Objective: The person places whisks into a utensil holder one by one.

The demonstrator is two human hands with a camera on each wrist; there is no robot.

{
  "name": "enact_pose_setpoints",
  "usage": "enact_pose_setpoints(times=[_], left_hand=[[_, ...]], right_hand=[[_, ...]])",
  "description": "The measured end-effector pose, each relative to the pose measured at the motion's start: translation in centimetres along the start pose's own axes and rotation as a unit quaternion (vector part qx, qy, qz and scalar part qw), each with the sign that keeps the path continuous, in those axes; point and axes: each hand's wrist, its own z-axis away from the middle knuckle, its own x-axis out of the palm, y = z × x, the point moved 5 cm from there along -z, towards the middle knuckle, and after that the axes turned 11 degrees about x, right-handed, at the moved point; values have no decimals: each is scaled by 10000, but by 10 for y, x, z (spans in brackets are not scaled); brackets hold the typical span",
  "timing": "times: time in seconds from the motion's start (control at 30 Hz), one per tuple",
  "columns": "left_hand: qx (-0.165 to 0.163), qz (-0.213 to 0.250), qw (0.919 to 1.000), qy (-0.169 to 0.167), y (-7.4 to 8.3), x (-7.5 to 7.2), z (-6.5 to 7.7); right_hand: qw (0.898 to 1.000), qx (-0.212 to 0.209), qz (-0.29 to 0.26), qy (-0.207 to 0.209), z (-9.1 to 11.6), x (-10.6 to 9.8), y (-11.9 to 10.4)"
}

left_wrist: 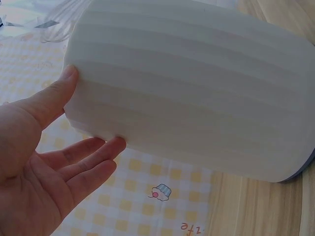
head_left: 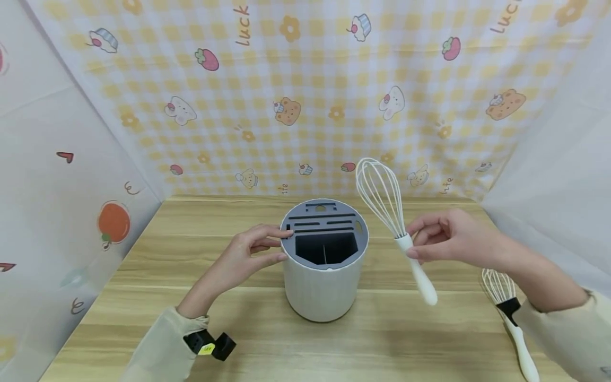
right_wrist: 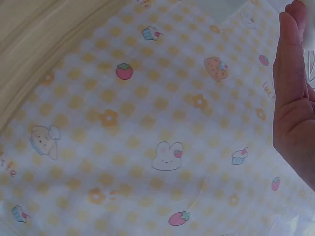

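My right hand (head_left: pixel 444 237) pinches a white whisk (head_left: pixel 406 242) near the top of its handle. The whisk tilts, wire loops up to the left and handle end down to the right, above the table. To its left stands a white round utensil holder (head_left: pixel 322 294) with a grey slotted lid (head_left: pixel 286 246) that has a dark divided opening. Fingertips and thumb of my left hand (head_left: pixel 255 249) rest at the holder's left rim. In the left wrist view, the palm of the left hand (left_wrist: pixel 44 172) is apart from the holder's wall. The right wrist view catches only part of the right hand (right_wrist: pixel 295 98).
Another whisk (head_left: pixel 517 334), white with a black collar, lies on the wooden table (head_left: pixel 205 217) at the right, partly behind the right sleeve. A yellow checked cloth (head_left: pixel 315 79) hangs along the back, and pale sheets (head_left: pixel 563 159) hang at both sides.
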Motion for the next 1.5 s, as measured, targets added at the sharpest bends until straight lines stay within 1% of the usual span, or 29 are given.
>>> enact_pose_setpoints(times=[0.07, 0.27, 0.37, 0.53, 0.67, 0.8, 1.0, 1.07, 1.2, 1.27, 1.37, 1.5], left_hand=[[-9, -16, 10000, -3, 0, 0, 0], [-32, -32, 10000, -28, -1, 0, 1], [-21, -34, 10000, -51, -2, 1, 0], [-8, -48, 10000, -33, -2, 1, 0], [61, -34, 10000, -31, -2, 1, 1], [140, 2, 9999, -37, -2, 2, 0], [194, -48, 9998, -41, -1, 1, -1], [229, -47, 9997, -50, 0, 0, -1], [216, -32, 9997, -57, 0, -1, -2], [189, -35, 9998, -64, 1, -1, -2], [166, -23, 9998, -82, 1, -1, -2], [156, -11, 9998, -86, 1, -1, -1]], right_hand=[[9998, -106, 169, 23, -2, 2, -11], [9992, -122, 385, -5, -12, 8, -40], [9989, -53, 463, -46, -19, 10, -50], [9975, -214, 658, -154, -33, 17, -69], [9958, -289, 853, -143, -45, 23, -81], [9922, -423, 1161, -138, -58, 30, -91], [9862, -705, 1445, -395, -77, 39, -104], [9839, -876, 1480, -485, -83, 43, -107], [9783, -1148, 1653, -494, -97, 50, -111], [9773, -1187, 1677, -509, -103, 53, -111], [9784, -1140, 1633, -553, -113, 58, -110], [9768, -1278, 1586, -658, -123, 64, -106]])
